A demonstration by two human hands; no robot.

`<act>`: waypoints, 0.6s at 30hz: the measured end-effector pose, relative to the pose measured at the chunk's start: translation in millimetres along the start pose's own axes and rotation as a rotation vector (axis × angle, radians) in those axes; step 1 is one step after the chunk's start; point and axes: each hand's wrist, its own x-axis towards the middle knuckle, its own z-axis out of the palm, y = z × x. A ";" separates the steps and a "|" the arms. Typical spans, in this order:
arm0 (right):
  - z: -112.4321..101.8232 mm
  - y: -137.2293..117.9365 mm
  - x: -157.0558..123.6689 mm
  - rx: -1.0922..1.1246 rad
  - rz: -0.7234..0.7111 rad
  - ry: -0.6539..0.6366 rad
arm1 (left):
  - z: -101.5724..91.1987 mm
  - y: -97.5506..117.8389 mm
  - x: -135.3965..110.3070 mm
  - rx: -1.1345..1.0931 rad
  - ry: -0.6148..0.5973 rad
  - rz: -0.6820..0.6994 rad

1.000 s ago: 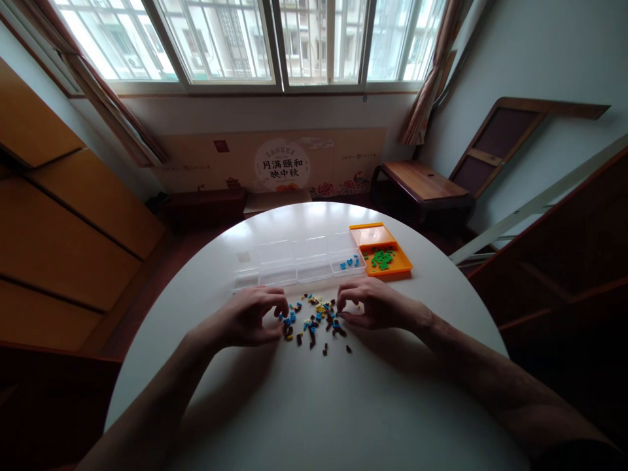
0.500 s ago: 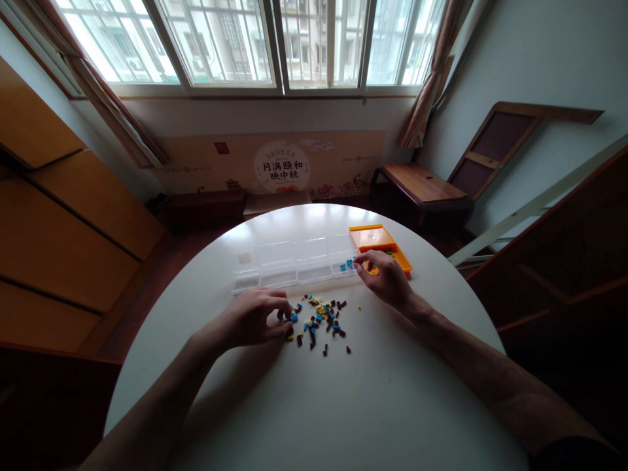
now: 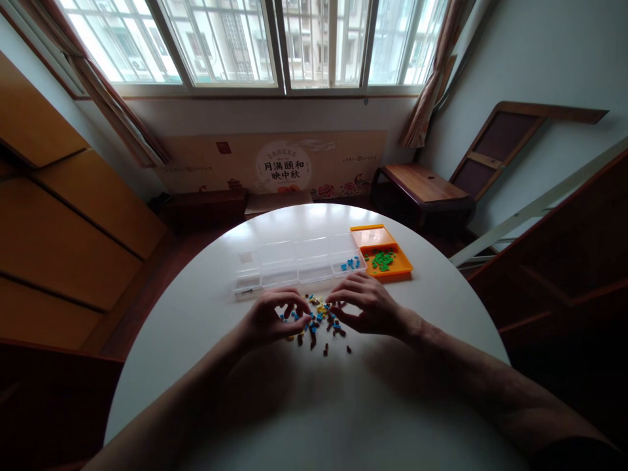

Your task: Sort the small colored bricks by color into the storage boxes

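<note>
Daylight from a wide barred window (image 3: 294, 39) falls on a round white table (image 3: 314, 405), which takes up the lower half of the head view and carries all the work items. At its far side lies a clear compartment box (image 3: 287, 260), long side towards the person. An orange tray (image 3: 369, 239) touches the box's right end, so both receptacles appear to be within reach of either arm without leaning. Contents are separated by colour: green pieces (image 3: 383, 260) lie in the orange tray, and blue pieces (image 3: 350, 263) lie in the rightmost clear compartment. The other compartments look unfilled. Just in front of the box is a loose pile of small bricks (image 3: 318, 322) in blue, yellow and dark brown, spread thin so that single pieces can be told apart. The left hand (image 3: 267, 320) covers the pile's left edge with its fingers curled and its thumb close to the fingertips. The pieces are too small to tell whether one is pinched there. The right hand (image 3: 367, 307) rests over the pile's right edge with its fingers spread and gently arched, holding nothing visible. Compared with half a second ago, the right hand has come back from the junction of box and tray to the pile, and the left hand has shifted slightly further into it.
</note>
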 end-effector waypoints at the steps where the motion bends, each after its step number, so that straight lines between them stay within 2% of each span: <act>1: 2.5 -3.4 1.0 0.000 -0.027 -0.004 | 5.2 0.8 0.5 -0.030 0.003 -0.018; 5: 8.2 -9.7 3.0 0.015 -0.102 -0.018 | 18.9 2.1 1.5 -0.142 -0.020 -0.064; 10: 8.7 -7.6 0.8 0.051 -0.155 -0.026 | 19.7 5.5 2.8 -0.167 -0.044 -0.064; 14: 6.2 -2.2 -1.5 0.060 -0.040 0.003 | 11.0 4.8 2.8 -0.079 -0.040 -0.008; 18: -1.4 15.3 -5.8 0.004 0.176 0.106 | -5.2 -5.9 -0.6 0.057 -0.019 0.058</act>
